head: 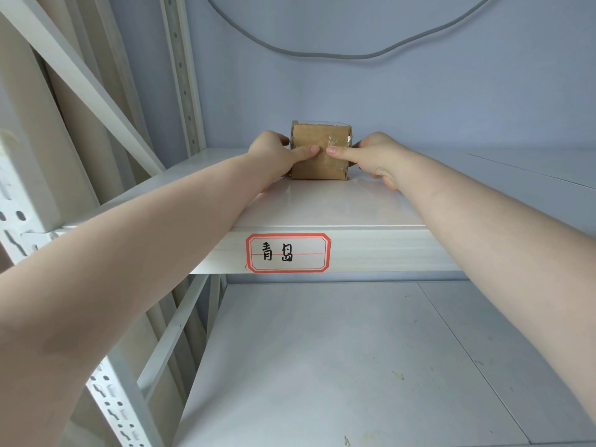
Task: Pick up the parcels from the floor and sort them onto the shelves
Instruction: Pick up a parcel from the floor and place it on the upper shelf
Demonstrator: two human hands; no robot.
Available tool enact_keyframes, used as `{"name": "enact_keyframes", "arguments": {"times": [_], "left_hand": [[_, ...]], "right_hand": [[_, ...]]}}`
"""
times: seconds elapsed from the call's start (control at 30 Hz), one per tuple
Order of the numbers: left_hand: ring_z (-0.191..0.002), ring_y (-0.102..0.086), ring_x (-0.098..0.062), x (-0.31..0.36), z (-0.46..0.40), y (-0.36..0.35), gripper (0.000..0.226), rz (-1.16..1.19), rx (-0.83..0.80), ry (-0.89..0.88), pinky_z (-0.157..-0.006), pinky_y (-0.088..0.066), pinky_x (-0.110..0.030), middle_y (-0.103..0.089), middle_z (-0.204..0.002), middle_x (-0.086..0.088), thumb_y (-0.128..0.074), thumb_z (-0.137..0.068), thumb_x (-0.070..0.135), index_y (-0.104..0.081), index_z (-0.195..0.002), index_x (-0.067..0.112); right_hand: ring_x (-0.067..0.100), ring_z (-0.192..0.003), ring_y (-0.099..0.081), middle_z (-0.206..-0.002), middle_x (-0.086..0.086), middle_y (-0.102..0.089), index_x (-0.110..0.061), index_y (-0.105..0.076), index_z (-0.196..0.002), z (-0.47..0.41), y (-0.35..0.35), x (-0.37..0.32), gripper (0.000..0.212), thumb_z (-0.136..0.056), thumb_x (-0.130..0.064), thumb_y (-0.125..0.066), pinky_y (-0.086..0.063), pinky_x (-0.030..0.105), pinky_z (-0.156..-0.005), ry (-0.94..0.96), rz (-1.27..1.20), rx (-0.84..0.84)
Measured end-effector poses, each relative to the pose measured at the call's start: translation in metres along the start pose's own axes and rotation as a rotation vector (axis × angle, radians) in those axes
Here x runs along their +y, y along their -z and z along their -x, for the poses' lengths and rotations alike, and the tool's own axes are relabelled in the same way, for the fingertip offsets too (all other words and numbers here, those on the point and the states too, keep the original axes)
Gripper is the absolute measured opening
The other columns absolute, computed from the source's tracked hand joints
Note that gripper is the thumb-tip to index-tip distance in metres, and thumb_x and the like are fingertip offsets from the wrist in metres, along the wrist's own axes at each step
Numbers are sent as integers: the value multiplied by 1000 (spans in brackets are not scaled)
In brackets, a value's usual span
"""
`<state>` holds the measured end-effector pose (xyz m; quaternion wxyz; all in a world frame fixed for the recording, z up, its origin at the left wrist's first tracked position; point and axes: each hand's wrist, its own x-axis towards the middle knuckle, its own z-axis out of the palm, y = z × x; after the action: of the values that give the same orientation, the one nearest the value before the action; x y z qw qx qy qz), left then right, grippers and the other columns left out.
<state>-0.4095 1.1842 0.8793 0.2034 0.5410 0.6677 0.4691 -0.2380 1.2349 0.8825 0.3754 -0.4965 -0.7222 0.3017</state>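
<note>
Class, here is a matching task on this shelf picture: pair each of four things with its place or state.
Things:
1. cardboard parcel
2. red-bordered label
3. grey cable
4. lower shelf

Places or states:
A. sags along the wall
B. bare
C. between both hands on the upper shelf
D. on the upper shelf's front edge

Pairs: 1-C, 2-D, 3-A, 4-B

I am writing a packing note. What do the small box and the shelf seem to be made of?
Box: brown cardboard, matte, wrapped partly in glossy clear tape. Shelf: probably white painted metal, smooth, faintly reflective; its post has punched slots.
</note>
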Motion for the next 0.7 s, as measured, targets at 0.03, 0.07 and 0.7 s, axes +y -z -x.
{"name": "enact_keyframes", "arguments": {"times": [0.03,0.07,0.7], "left_hand": [[-112,-66,-26,0,0,-1,87,4,-1,-2,-101,-50,-36,-63,-131,-9,-76,-75,53,-47,-145,11],[-112,-66,-26,0,0,-1,84,0,-2,-2,-102,-50,-37,-64,-130,-9,-76,-76,51,-48,-145,11],[-108,-69,-27,-1,0,1,71,-10,4,-22,-100,-52,-36,-67,-124,-10,-75,-80,44,-54,-140,12]], "right_hand": [[23,-108,-53,-128,11,-60,-1,-58,-125,0,-1,0,74,-75,-53,-73,-40,29,-90,2,2,2],[22,-107,-53,-127,11,-61,0,-59,-125,1,-1,-1,72,-76,-52,-73,-39,28,-89,5,7,4],[22,-99,-57,-107,10,-63,0,-65,-115,-6,-8,-3,64,-75,-49,-75,-42,28,-84,14,19,48]]}}
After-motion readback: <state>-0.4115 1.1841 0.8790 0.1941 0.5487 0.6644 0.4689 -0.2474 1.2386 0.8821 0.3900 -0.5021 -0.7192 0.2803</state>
